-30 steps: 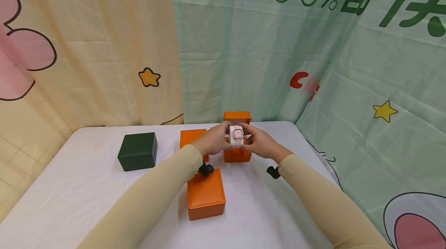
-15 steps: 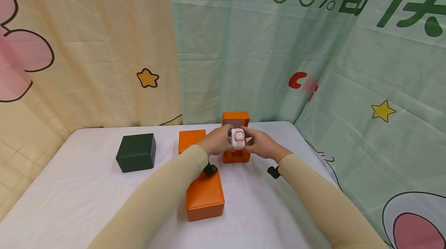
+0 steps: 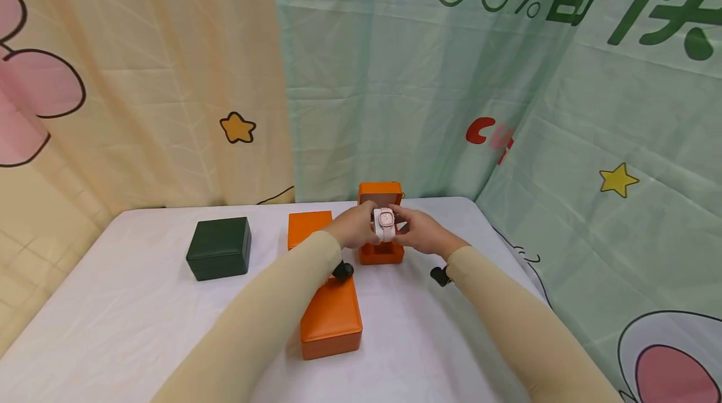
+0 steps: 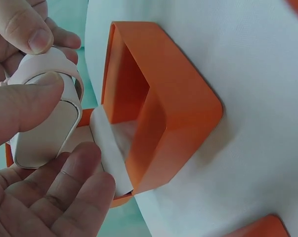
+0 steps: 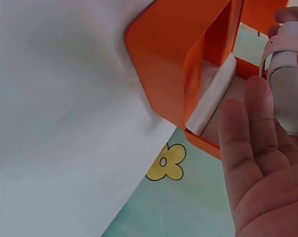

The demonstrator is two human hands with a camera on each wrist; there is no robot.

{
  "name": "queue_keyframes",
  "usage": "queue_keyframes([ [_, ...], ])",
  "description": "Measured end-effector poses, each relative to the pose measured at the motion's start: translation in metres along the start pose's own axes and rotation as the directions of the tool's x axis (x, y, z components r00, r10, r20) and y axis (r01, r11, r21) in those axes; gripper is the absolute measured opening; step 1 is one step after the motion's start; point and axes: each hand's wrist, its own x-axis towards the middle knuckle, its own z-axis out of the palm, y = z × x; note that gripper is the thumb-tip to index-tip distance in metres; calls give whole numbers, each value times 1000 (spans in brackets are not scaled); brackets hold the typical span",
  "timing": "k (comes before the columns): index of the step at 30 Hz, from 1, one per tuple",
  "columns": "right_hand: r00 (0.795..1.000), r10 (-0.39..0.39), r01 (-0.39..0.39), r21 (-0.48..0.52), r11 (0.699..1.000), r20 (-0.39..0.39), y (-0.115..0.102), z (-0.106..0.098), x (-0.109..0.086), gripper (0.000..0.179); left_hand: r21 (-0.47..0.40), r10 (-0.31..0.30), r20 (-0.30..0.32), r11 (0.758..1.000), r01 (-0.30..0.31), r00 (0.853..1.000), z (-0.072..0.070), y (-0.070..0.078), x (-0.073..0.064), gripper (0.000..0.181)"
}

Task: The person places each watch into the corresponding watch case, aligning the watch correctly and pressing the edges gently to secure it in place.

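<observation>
A pale pink watch (image 3: 386, 219) with a squarish face is wrapped around a white cushion (image 4: 45, 131). Both hands hold it up in front of an opened orange watch box (image 3: 381, 257). My left hand (image 3: 356, 227) grips it from the left, its thumb pressed on the strap and cushion in the left wrist view. From the other side my right hand (image 3: 422, 230) holds it between thumb and fingers. The box's inside (image 4: 124, 84) shows an orange hollow and a pale lining, and its lid (image 3: 380, 193) stands raised behind the hands.
A closed orange box (image 3: 333, 324) lies at the front, partly under the left forearm. Another orange box (image 3: 307, 226) sits just left of the opened one. Farther left is a dark green box (image 3: 220, 247). The white-covered table (image 3: 141, 303) meets printed curtains (image 3: 383, 108) behind.
The watch on its cushion has dipped slightly and its face has tilted a little. Both hands keep hold of it. The head view has shifted slightly.
</observation>
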Motion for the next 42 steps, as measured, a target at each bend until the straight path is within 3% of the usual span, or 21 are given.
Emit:
queue_keyframes([
  [9,1000,23,-23,4,1000,16,4,2,9,80,10,-39,15,999,39,999,2,-4,6,72],
  [17,995,81,-80,-11,997,55,10,7,14,80,147,-66,15,987,63,998,5,-7,14,67],
  [23,994,74,-71,-38,997,77,14,11,15,80,214,-72,15,975,67,997,8,-6,15,58],
  [31,996,49,-45,-53,998,70,19,14,16,82,292,-78,18,954,69,997,11,-8,21,56],
  [42,996,72,-66,-82,994,62,20,18,18,79,343,-88,42,937,68,995,12,-11,26,54],
])
